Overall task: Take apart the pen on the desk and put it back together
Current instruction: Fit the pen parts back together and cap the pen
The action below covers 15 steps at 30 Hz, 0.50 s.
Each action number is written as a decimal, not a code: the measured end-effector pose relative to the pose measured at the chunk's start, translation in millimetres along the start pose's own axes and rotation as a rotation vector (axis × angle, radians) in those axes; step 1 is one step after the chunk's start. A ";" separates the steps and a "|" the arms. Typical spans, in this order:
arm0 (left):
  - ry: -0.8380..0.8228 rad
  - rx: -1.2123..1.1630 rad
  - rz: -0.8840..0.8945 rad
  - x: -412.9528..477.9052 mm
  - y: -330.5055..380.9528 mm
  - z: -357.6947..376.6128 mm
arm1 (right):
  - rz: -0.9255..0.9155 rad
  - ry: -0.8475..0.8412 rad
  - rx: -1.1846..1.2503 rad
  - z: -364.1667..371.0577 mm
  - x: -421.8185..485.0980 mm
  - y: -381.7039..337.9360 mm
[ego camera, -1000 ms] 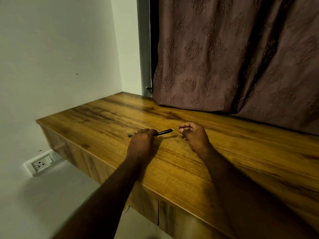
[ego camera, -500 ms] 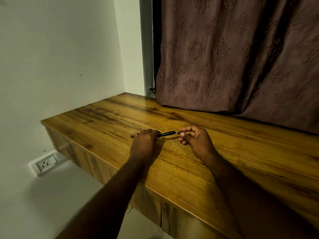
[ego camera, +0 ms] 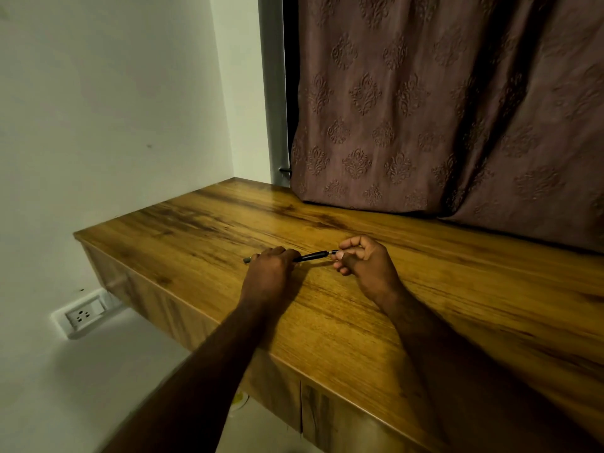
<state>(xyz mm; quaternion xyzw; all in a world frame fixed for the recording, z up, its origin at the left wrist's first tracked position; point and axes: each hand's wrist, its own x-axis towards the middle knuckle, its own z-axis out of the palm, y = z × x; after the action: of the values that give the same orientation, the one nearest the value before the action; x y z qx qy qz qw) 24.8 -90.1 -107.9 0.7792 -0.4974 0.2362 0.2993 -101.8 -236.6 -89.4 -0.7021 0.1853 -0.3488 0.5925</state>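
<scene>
A slim black pen [ego camera: 313, 256] lies almost level just above the wooden desk [ego camera: 376, 322], pointing left to right. My left hand [ego camera: 266, 276] grips its left half, with the pen's grey end poking out past my knuckles. My right hand [ego camera: 366, 264] pinches the pen's right tip between thumb and forefinger, the other fingers curled under. The middle of the barrel shows between the two hands. Whether the tip piece is joined to the barrel I cannot tell.
A brown patterned curtain [ego camera: 441, 109] hangs along the desk's far edge. A pale wall meets the desk's left end, with a white power socket [ego camera: 83, 315] low on it. The desk's front edge and cabinet doors [ego camera: 294, 397] lie below my forearms.
My right hand has closed in from a small gap and now pinches the pen's right tip. My left hand keeps its grip on the pen.
</scene>
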 end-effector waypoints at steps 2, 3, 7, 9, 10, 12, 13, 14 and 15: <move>0.000 0.005 0.001 0.2 0.7 -0.4 | -0.003 -0.011 -0.002 0.5 -0.2 0.1; -0.004 0.006 -0.002 0.6 0.8 -0.5 | -0.002 -0.015 -0.003 0.6 -0.2 0.1; -0.018 0.029 -0.008 1.9 0.1 0.0 | 0.011 -0.034 0.012 0.4 0.2 0.4; -0.014 0.015 -0.010 1.9 0.2 0.4 | 0.017 -0.043 0.013 0.3 0.6 0.7; -0.016 0.010 -0.012 1.9 -0.3 0.5 | 0.019 -0.045 0.013 0.5 0.7 0.6; -0.025 0.011 -0.007 2.1 -1.2 0.4 | 0.022 -0.047 0.012 1.1 0.7 0.1; -0.025 0.004 0.000 1.8 -1.3 0.3 | 0.024 -0.049 0.013 1.3 0.7 -0.2; -0.020 -0.011 0.008 1.4 -1.2 -0.1 | 0.028 -0.051 0.015 1.4 0.7 -0.4; -0.011 -0.027 0.015 0.9 -0.6 -0.9 | 0.032 -0.052 0.018 1.6 0.8 -0.6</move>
<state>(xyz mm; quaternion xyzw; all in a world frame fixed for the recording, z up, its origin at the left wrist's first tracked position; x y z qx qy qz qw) 25.6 -89.8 -106.7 0.7728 -0.5079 0.2274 0.3051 -100.3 -235.9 -88.6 -0.7025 0.1780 -0.3225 0.6090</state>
